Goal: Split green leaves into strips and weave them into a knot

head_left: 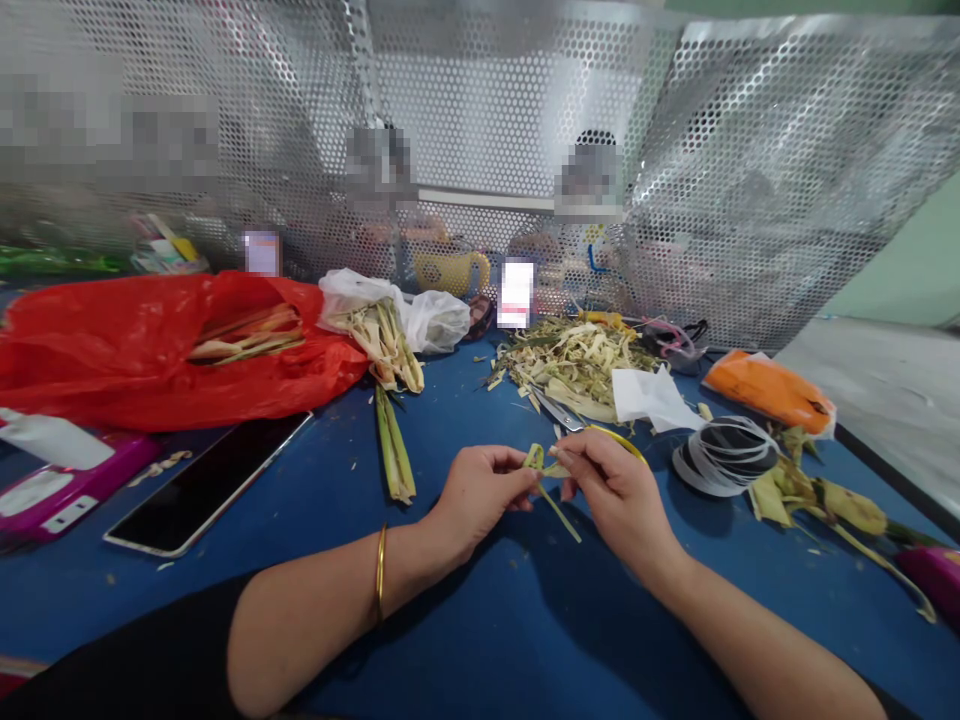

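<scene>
Between my two hands, above the blue table (480,630), is a narrow green leaf strip (534,457) bent into a small loop, with one loose end hanging down to the right. My left hand (480,490) pinches it near the base of the loop. Thumb and fingers of my right hand (604,480) close on a pale end of the strip. Scissors (561,412) with a yellow handle lie just beyond my right hand, which partly hides them. A cut green stalk (394,450) rests on the table left of my hands.
A red plastic bag (135,350) with dry husks and a phone (210,485) lie at left. Husk scraps (577,360) are heaped at the back, near a white tissue (652,397). A string spool (724,457) and an orange packet (769,392) sit right. A perforated metal screen (510,90) stands behind.
</scene>
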